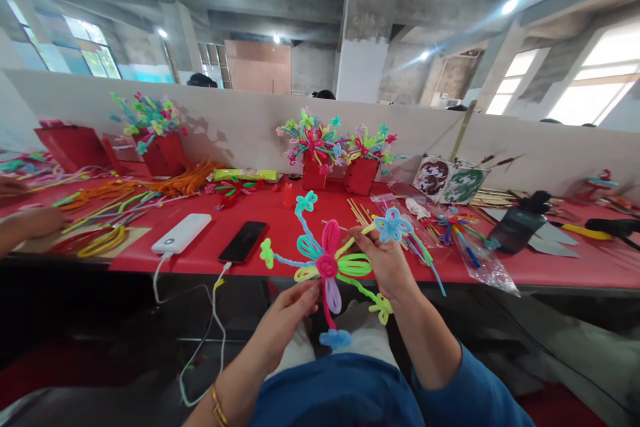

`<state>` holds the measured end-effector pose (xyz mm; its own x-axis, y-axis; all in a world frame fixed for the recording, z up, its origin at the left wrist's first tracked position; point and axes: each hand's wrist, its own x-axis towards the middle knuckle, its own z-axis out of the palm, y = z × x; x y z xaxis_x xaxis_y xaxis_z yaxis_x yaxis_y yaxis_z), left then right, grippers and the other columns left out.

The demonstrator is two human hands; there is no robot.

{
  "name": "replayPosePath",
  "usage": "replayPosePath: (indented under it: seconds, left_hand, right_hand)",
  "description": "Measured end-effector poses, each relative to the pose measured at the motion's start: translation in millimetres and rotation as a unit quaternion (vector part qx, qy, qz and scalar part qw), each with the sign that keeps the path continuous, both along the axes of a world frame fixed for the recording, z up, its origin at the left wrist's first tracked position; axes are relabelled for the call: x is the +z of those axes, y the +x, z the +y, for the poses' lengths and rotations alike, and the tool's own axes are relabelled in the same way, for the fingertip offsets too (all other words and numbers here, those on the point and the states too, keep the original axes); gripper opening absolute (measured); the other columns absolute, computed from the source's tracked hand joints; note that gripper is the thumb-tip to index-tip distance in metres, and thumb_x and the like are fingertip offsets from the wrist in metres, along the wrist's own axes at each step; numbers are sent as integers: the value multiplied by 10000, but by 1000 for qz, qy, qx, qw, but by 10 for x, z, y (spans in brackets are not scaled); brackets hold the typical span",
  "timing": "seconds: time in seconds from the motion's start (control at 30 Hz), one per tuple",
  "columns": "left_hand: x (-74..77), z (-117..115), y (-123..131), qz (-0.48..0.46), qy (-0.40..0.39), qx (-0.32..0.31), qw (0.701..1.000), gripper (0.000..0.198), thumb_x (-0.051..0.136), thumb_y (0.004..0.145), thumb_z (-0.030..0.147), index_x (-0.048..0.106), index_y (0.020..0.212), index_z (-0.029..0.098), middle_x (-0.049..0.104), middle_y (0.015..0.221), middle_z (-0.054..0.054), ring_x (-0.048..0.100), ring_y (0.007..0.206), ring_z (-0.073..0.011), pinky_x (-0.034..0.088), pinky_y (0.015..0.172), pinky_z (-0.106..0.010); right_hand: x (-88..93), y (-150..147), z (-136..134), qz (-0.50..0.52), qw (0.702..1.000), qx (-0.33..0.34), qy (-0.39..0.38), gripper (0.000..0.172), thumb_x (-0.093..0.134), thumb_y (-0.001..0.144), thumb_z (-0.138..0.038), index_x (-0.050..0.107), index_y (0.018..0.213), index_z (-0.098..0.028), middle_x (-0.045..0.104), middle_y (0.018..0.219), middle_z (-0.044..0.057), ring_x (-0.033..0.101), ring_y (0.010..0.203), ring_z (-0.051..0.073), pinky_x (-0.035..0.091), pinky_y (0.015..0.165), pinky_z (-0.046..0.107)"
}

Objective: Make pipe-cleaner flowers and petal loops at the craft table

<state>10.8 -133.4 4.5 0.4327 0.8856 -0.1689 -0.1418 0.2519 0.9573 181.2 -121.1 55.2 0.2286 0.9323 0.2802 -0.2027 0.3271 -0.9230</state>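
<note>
Between my hands, above my lap at the table's front edge, is a pipe-cleaner flower [327, 265] with a pink coiled centre and looped petals in several colours. Twisted stems spread out from it, each tipped with a small blossom, such as the blue one [394, 224] at upper right. My left hand [295, 303] pinches the flower from below left, its fingertips partly behind the petals. On the other side my right hand [387, 260] grips the yellow stem under the blue blossom, fingers closed.
A white power bank [181, 233] and a black phone [243, 242] with cables lie on the red table [295, 255]. Behind stand red boxes [361, 175] of pipe-cleaner flowers. A dark bottle [524, 223] is at right. Another person's hand [37, 220] reaches in at left.
</note>
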Motion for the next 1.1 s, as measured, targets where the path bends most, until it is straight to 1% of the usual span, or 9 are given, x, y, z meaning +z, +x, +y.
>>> replayPosePath:
  seconds: [0.13,0.23,0.37,0.5,0.57,0.63,0.77,0.9,1.1]
  left_hand:
    - [-10,0,76,8,41,-22,999,359,503,743,428,631,919,141,658,890,-84,576,849,-205,422,757,-296]
    - [27,-2,37,90,138,34,986,306,539,716,407,641,868,162,668,803,-50,583,770,-184,429,697,-265]
    - [76,75,-128,267,278,204,900,262,557,686,416,637,739,172,635,641,-22,562,606,-167,427,592,-267]
    - [44,203,-173,296,384,214,848,304,625,612,415,636,798,175,634,878,-75,548,896,-230,405,812,-349]
    - [24,229,-132,292,376,178,861,363,628,606,418,627,873,173,615,966,-98,522,963,-256,383,850,-392]
    - [25,225,-80,258,330,117,901,357,610,632,412,621,895,172,633,936,-90,553,905,-254,414,803,-386]
    - [76,210,-24,64,184,69,978,279,617,649,362,625,804,130,672,769,-67,604,754,-222,456,704,-323]
    - [145,225,-40,-73,102,43,991,239,658,620,277,638,814,141,677,810,-62,606,791,-218,451,733,-316]
    - [254,166,-34,-46,63,-4,997,235,703,562,201,660,783,133,684,777,-60,606,784,-213,448,781,-339]
  right_hand:
    - [19,-32,0,7,1000,-2,-11,148,640,630,-325,606,685,-192,603,555,-23,576,503,134,486,537,273]
    - [41,4,-5,9,1000,-15,-17,167,653,618,-326,619,700,-184,615,561,-16,584,509,141,485,530,274]
    - [118,61,-34,0,1000,-17,-3,179,666,605,-325,626,706,-183,624,581,-16,587,506,143,494,551,290]
    - [188,47,-66,-5,1000,2,-9,196,680,587,-339,624,700,-190,623,588,-20,596,523,150,500,546,298]
    - [194,28,-76,4,1000,5,-11,205,681,585,-346,623,703,-189,626,594,-19,598,530,148,503,550,294]
    - [183,13,-82,6,1000,11,-17,210,679,590,-348,619,708,-185,629,594,-17,595,524,145,500,538,285]
    - [134,-5,-76,-10,999,31,-27,194,661,618,-338,610,721,-182,630,589,-13,587,508,141,485,507,270]
    - [74,-56,-42,-6,998,33,-44,182,655,623,-341,609,716,-191,627,581,-16,585,504,144,485,522,283]
    - [52,-48,-35,-46,996,61,-52,230,625,654,-368,606,788,-183,643,648,0,600,573,156,483,591,304]
